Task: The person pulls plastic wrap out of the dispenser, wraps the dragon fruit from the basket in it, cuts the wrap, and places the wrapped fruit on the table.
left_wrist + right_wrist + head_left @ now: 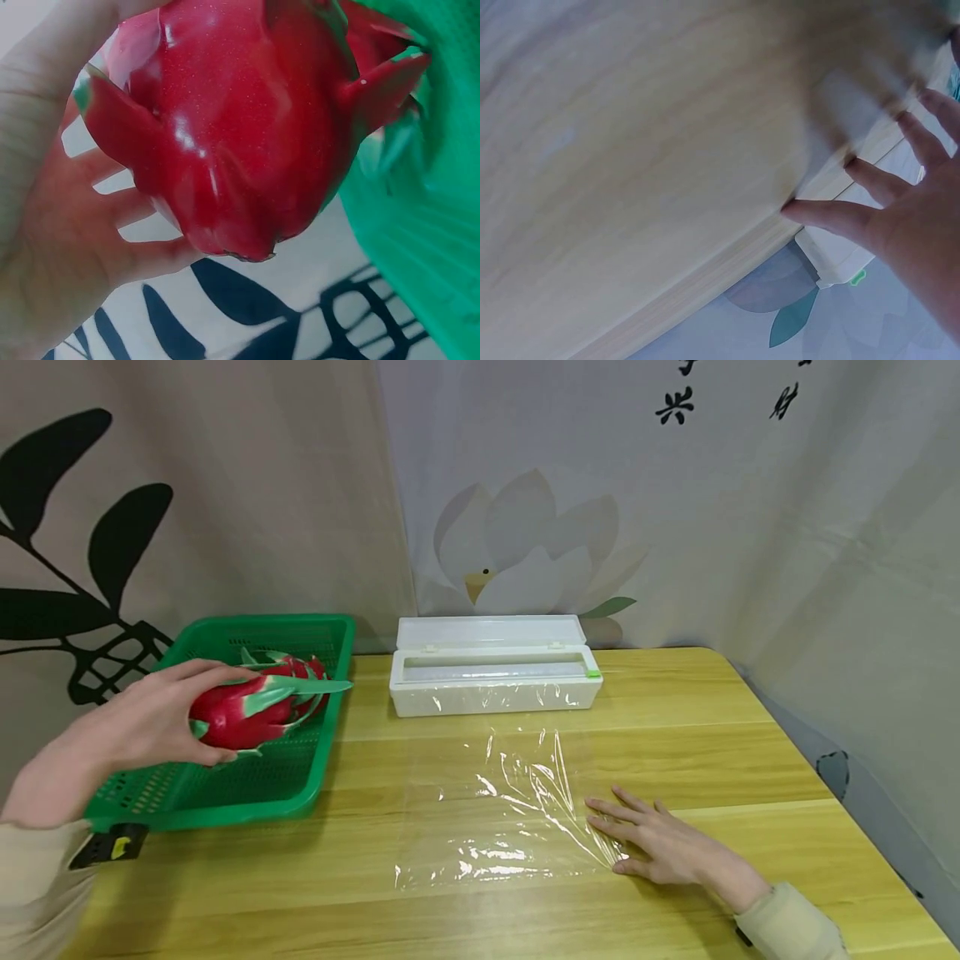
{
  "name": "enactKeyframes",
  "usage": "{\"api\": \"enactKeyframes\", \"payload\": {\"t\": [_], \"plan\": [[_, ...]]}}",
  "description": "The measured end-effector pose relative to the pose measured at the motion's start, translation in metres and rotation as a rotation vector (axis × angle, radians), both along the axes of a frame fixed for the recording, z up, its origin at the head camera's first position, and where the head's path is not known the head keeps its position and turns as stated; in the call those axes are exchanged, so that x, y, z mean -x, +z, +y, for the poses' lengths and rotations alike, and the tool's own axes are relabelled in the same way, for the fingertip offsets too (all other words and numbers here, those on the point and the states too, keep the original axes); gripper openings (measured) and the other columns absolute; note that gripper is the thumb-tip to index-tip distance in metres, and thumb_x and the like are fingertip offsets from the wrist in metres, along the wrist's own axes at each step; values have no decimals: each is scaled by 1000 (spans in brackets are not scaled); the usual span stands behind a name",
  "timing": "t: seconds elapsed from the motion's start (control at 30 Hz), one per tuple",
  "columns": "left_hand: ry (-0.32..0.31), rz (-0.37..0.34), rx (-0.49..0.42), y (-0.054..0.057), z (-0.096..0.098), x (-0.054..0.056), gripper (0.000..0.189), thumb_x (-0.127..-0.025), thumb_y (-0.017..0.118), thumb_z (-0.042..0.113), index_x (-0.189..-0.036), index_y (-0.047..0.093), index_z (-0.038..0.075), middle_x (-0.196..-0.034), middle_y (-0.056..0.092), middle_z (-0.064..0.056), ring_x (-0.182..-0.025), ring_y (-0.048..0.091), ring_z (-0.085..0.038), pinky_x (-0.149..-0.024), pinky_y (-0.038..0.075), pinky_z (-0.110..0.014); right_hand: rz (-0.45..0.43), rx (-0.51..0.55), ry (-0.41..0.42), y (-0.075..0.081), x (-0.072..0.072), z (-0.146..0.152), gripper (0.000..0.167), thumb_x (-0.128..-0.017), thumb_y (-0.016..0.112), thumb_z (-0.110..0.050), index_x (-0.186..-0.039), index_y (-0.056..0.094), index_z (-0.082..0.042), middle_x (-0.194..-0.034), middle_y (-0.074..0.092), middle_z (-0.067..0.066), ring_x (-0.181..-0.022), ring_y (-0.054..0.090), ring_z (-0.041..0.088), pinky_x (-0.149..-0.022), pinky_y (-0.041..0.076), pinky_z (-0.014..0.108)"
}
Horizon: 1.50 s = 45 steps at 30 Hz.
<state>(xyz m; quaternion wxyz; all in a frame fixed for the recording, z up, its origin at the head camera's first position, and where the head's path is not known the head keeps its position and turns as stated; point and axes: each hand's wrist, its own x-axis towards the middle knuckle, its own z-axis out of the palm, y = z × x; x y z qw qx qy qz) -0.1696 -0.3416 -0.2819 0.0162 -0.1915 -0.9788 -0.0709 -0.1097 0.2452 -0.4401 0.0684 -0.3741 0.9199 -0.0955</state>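
Head view: one table (675, 718); one green basket (217, 818), nine o'clock; one clear film (495, 810), six; one white box (495, 697), central; left hand (161, 710) gripping one dragon fruit (232, 717) over the basket, a second fruit (311, 670) inside; right hand (652, 843) spread at the film's four-o'clock edge.

Under the film box (495, 697): the table (750, 752). Behind the film box: the curtain (750, 510). Before the film box, on the table: the sheet of film (480, 810), with the right hand (652, 839) at its front right corner. Left of the film box, and reaching more to the front: the basket (225, 817), with one dragon fruit (296, 667) inside and a second dragon fruit (232, 718) above, in the left hand (161, 714).
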Motion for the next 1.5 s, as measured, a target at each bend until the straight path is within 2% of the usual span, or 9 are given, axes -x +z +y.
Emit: {"api": "enactKeyframes", "payload": {"t": [0.33, 0.6, 0.8, 1.03, 1.3, 1.4, 1.5], "plan": [[-112, 111, -73, 4, 41, -5, 86, -56, 91, 26, -131, 51, 11, -132, 47, -19, -110, 46, -43, -66, 58, -50, 0, 0, -1, -1, 0, 1, 61, -89, 59, -44, -142, 46, -17, -153, 36, 4, -136, 31, 50, -83, 36, 79], [-174, 120, -64, 2, 74, -7, 86, -55, 91, 30, -130, 53, 12, -131, 49, -19, -115, 45, -43, -69, 58, -52, -2, 5, -6, 0, -1, 0, 61, -89, 61, -43, -141, 46, -17, -153, 36, 5, -136, 30, 50, -84, 35, 80], [-222, 141, 10, -3, 98, -10, 87, -54, 91, 31, -131, 54, 16, -129, 53, -18, -115, 47, -42, -73, 57, -53, 0, 8, -2, 1, -1, -1, 61, -88, 62, -42, -141, 46, -15, -153, 36, 6, -135, 31, 51, -83, 36, 80], [-206, 179, 131, -3, 116, -16, 91, -51, 93, 34, -132, 53, 20, -130, 54, -18, -114, 50, -42, -77, 52, -62, -4, 11, 4, 2, -1, -1, 61, -88, 62, -41, -141, 47, -15, -152, 37, 7, -135, 31, 51, -83, 36, 80], [-217, 243, 204, 1, 131, -17, 96, -48, 94, 34, -133, 51, 24, -130, 53, -15, -115, 50, -39, -77, 51, -63, -2, 10, 6, 2, -1, -1, 61, -89, 62, -41, -141, 46, -15, -152, 37, 7, -135, 31, 51, -82, 37, 80], [-246, 295, 212, 4, 138, -16, 96, -48, 94, 35, -133, 51, 23, -128, 54, -14, -115, 50, -37, -77, 53, -60, -7, 9, 3, 2, -1, -1, 60, -89, 62, -41, -141, 46, -16, -153, 36, 6, -135, 30, 51, -82, 36, 80], [-285, 321, 179, 6, 147, -14, 94, -49, 93, 34, -132, 52, 22, -128, 55, -14, -115, 51, -36, -76, 54, -57, -9, 9, 0, 2, 0, -1, 60, -89, 61, -41, -141, 46, -16, -153, 36, 5, -135, 30, 51, -83, 36, 79]]}}
